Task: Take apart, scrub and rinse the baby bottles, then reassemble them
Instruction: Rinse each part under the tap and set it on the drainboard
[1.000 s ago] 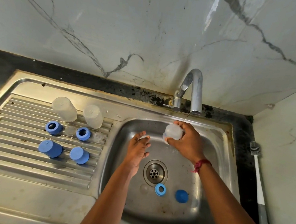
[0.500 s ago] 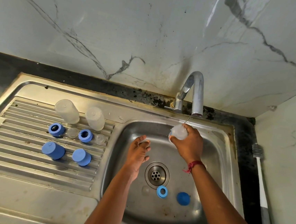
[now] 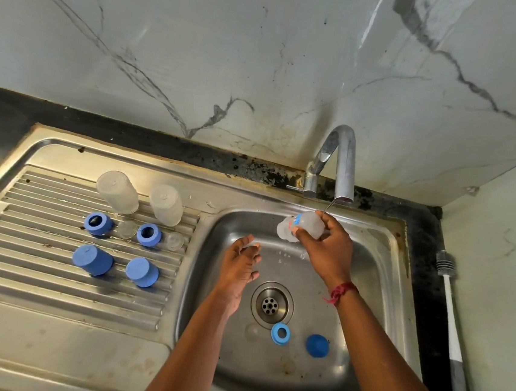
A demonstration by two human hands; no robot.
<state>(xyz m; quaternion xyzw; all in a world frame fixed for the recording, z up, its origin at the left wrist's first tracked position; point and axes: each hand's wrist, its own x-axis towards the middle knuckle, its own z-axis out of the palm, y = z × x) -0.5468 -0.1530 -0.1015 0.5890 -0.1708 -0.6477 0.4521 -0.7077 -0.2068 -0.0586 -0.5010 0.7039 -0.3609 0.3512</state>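
Observation:
My right hand (image 3: pixel 328 251) grips a clear baby bottle (image 3: pixel 305 226) on its side, just under the tap spout, where a thin stream of water reaches it. My left hand (image 3: pixel 240 271) hovers over the sink basin left of the bottle with relaxed fingers; a pale glint at its fingertips is unclear. On the basin floor lie a blue ring (image 3: pixel 280 333), a blue cap (image 3: pixel 317 345) and a clear nipple (image 3: pixel 251 332). The drainboard carries two upturned clear bottles (image 3: pixel 117 193), two blue rings (image 3: pixel 99 223), two clear nipples (image 3: pixel 126 229) and two blue caps (image 3: pixel 92 259).
The steel tap (image 3: pixel 340 165) arches over the back of the sink (image 3: pixel 378 270), with the drain (image 3: pixel 271 305) in the middle. A long bottle brush (image 3: pixel 449 324) lies on the dark counter strip to the right, against the side wall. Marble wall behind.
My right hand has lifted the bottle slightly closer to the spout and turned it more on its side. My left hand has stayed about where it was.

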